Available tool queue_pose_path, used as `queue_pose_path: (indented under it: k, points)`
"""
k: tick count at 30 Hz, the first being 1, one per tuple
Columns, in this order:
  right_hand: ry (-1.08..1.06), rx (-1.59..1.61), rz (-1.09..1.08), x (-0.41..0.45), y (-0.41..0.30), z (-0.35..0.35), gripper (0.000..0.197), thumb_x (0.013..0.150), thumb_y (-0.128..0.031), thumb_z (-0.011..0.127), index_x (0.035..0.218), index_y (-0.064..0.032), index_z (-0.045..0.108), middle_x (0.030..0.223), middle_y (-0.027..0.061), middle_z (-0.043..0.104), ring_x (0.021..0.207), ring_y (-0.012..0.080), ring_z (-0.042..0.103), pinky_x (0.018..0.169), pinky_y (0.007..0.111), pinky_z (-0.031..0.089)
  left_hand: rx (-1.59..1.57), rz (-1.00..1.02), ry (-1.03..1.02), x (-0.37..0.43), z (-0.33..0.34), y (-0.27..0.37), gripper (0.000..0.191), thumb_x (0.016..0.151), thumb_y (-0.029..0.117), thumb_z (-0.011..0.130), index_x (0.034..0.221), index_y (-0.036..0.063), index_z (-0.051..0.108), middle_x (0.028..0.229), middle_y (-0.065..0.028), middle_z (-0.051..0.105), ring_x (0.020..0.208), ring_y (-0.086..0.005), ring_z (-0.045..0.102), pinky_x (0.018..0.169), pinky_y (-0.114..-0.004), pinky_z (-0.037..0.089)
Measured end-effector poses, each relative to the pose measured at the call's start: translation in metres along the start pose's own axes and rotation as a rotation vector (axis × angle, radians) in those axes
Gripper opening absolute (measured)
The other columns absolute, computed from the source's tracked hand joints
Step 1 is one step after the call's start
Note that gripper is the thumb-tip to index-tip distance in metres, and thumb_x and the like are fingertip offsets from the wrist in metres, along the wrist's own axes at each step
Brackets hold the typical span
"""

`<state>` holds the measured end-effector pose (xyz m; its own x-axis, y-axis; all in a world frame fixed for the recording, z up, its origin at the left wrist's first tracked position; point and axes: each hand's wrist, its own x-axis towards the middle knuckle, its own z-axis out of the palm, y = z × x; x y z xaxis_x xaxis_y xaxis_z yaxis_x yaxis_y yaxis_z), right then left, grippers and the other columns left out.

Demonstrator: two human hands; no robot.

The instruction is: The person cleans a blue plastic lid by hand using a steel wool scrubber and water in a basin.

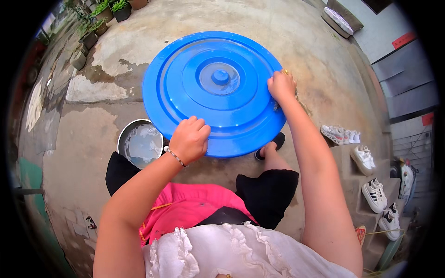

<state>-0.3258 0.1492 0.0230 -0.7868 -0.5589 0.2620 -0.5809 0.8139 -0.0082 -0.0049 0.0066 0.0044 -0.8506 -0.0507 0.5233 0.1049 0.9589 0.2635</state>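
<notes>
A large round blue plastic lid (215, 107) with a central knob is held up in front of me, its knobbed face towards me. My left hand (191, 139) is closed on the near rim, and a beaded bracelet circles that wrist. At the right rim my right hand (282, 86) is closed, with a gold-coloured ring on a finger. Below that hand shows a bit of dark, frayed scrubber-like material (277, 106); how it is held is hidden. Water wets the recess around the knob. A metal basin (140, 142) of soapy water stands left of the lid, partly behind it.
Concrete ground (87, 139) surrounds me, with damp patches. Several white sneakers (373, 195) stand on the steps (342, 156) at the right. Potted plants (103, 14) line the upper left. My foot in a dark shoe (278, 140) is just below the lid.
</notes>
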Motion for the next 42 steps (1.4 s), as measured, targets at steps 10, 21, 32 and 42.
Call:
queue_pose_path:
  k: [10, 21, 32, 42]
  points:
    - [0.002, 0.319, -0.297, -0.165, -0.066, -0.058, 0.016, 0.079, -0.018, 0.065, 0.076, -0.0023, 0.066, 0.090, 0.0139, 0.062, 0.089, 0.0336, 0.061, 0.072, 0.050, 0.049, -0.031, -0.006, 0.068, -0.001, 0.005, 0.003, 0.010, 0.071, 0.003, 0.059, 0.075, 0.0056, 0.051, 0.078, -0.0101, 0.052, 0.078, -0.0309, 0.053, 0.066, -0.041, 0.043]
    - [-0.653, 2.392, 0.431, -0.192, -0.132, -0.106, 0.037, 0.100, -0.031, 0.046, 0.109, 0.0005, 0.063, 0.094, 0.0174, 0.069, 0.081, 0.0302, 0.070, 0.073, 0.042, 0.059, -1.262, -0.830, 0.114, -0.035, -0.034, 0.049, 0.036, 0.100, 0.030, 0.055, 0.129, 0.0093, 0.051, 0.114, -0.0040, 0.061, 0.104, -0.0160, 0.059, 0.081, -0.032, 0.051]
    - [-0.844, 2.268, 0.277, -0.172, -0.177, -0.098, 0.035, 0.102, -0.031, 0.049, 0.114, -0.0019, 0.064, 0.104, 0.0129, 0.070, 0.091, 0.0228, 0.069, 0.081, 0.034, 0.057, -1.709, -0.936, -0.017, -0.037, -0.068, 0.035, 0.075, 0.092, 0.032, 0.071, 0.150, 0.0086, 0.028, 0.143, -0.0100, 0.044, 0.130, -0.0218, 0.046, 0.097, -0.045, 0.047]
    - [-0.607, 1.450, -0.164, -0.145, -0.279, -0.106, 0.047, 0.104, -0.034, 0.050, 0.141, -0.0063, 0.052, 0.132, 0.0088, 0.058, 0.120, 0.0144, 0.053, 0.102, 0.029, 0.041, -1.647, -0.841, 0.240, -0.059, -0.101, -0.072, 0.039, 0.097, 0.030, 0.063, 0.130, 0.0125, 0.049, 0.126, -0.0021, 0.055, 0.116, -0.0139, 0.054, 0.095, -0.040, 0.045]
